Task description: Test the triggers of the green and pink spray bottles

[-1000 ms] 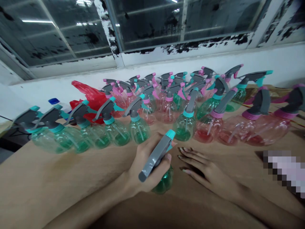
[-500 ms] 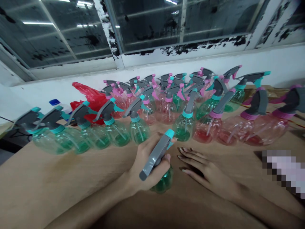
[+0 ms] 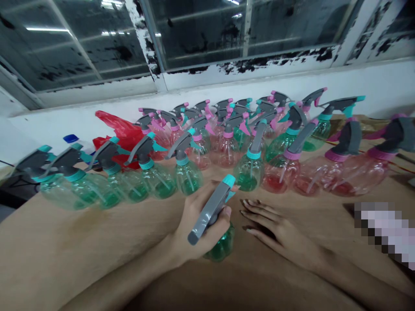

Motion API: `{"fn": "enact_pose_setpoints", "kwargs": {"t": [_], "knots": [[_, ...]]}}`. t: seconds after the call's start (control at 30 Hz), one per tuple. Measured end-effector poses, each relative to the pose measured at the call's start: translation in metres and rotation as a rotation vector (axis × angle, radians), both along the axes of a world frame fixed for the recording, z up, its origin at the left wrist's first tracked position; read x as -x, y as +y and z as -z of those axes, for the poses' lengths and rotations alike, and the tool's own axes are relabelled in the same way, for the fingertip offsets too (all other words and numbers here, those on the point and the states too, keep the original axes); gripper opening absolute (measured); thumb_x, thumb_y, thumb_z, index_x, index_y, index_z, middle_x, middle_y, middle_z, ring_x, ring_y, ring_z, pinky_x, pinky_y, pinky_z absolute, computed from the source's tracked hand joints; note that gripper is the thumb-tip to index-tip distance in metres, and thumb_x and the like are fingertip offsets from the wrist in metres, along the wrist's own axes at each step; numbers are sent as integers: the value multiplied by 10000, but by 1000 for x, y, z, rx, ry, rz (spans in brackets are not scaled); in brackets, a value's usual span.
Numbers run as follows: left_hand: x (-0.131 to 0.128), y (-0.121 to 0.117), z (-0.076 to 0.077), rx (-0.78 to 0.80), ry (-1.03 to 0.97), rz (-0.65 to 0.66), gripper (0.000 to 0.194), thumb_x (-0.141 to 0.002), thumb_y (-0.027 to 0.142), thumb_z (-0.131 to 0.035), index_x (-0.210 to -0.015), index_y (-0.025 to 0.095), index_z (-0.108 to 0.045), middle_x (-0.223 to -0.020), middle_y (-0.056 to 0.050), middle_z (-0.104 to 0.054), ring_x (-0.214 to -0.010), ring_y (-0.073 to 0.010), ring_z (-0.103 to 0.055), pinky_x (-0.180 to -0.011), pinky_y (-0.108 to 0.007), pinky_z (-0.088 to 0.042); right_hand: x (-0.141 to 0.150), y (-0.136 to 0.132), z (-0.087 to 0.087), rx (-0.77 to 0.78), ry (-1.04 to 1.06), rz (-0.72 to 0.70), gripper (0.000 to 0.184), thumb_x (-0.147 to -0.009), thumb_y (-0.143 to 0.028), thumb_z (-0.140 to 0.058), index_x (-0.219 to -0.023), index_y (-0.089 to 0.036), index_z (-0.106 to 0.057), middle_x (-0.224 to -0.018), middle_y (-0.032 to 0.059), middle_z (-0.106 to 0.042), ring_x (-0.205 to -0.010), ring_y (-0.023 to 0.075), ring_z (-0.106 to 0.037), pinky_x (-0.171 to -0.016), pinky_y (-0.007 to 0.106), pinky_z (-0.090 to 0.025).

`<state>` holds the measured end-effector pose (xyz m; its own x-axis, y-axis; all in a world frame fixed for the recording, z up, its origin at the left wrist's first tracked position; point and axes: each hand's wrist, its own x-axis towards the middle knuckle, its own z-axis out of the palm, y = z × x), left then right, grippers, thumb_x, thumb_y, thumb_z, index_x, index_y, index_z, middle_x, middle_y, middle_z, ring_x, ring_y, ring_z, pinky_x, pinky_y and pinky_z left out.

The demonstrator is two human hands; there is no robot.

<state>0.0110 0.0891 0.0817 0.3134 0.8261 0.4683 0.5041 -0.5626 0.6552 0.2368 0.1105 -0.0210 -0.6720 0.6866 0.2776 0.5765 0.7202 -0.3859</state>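
Observation:
My left hand point(image 3: 197, 224) is wrapped round the neck of a green spray bottle point(image 3: 221, 246) with a grey trigger head and teal nozzle point(image 3: 210, 207), held just above the tan table point(image 3: 65, 250). Beside it, my right hand point(image 3: 275, 229) lies flat on the table with fingers stretched out, holding nothing. A row of green spray bottles point(image 3: 186, 170) stands just beyond both hands.
Several green bottles point(image 3: 74, 185) line the left, several pink ones point(image 3: 350, 172) the right, and more crowd together toward the white wall. A red plastic bag point(image 3: 121, 131) and a blue-capped bottle point(image 3: 71, 139) sit at the back left. A blurred patch point(image 3: 385, 231) lies at the right.
Nothing has visibly changed; only the camera view has shifted slightly.

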Motion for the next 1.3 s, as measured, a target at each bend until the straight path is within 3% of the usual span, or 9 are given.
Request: {"fn": "enact_pose_setpoints", "kwargs": {"t": [0.4,0.63,0.9,1.1,1.3], "knots": [[-1,0,-3,-19,-24,9,326,-775,171,-496,-1081,242,-584,-862,-34,-609,-669,-156,-606,-661,-314,-547,-1,1,1,-12,23,-5,452,-888,-328,-483,-1331,-257,-421,-1389,20,-437,-1285,218,-373,-1048,465,-352],[0,1,-2,79,14,8,289,-786,177,-481,-1063,230,-547,-865,-41,-618,-735,-173,-633,-730,-347,-544,-1,0,3,-16,-2,1,454,-894,-337,-469,-1336,-244,-415,-1394,29,-429,-1290,222,-364,-1047,469,-352],[-3,-1,-9,75,1,7,167,-774,186,-477,-930,224,-523,-814,-31,-634,-664,-173,-621,-625,-317,-524,-2,0,3,-10,-18,-4,430,-901,-334,-454,-1320,-238,-441,-1402,33,-418,-1298,216,-351,-1057,458,-337],[-5,1,-17,22,-7,31,93,-747,158,-470,-805,211,-521,-712,-3,-561,-601,-149,-562,-574,-290,-493,-1,0,1,-18,-13,-1,419,-904,-336,-449,-1312,-241,-450,-1400,35,-422,-1297,215,-353,-1056,462,-337],[-7,-2,-16,5,-20,-37,246,-755,186,-491,-987,231,-562,-866,-32,-614,-648,-158,-594,-642,-312,-517,0,0,1,-27,-21,-12,423,-911,-345,-436,-1315,-220,-445,-1401,48,-422,-1302,211,-345,-1063,457,-328]]}}
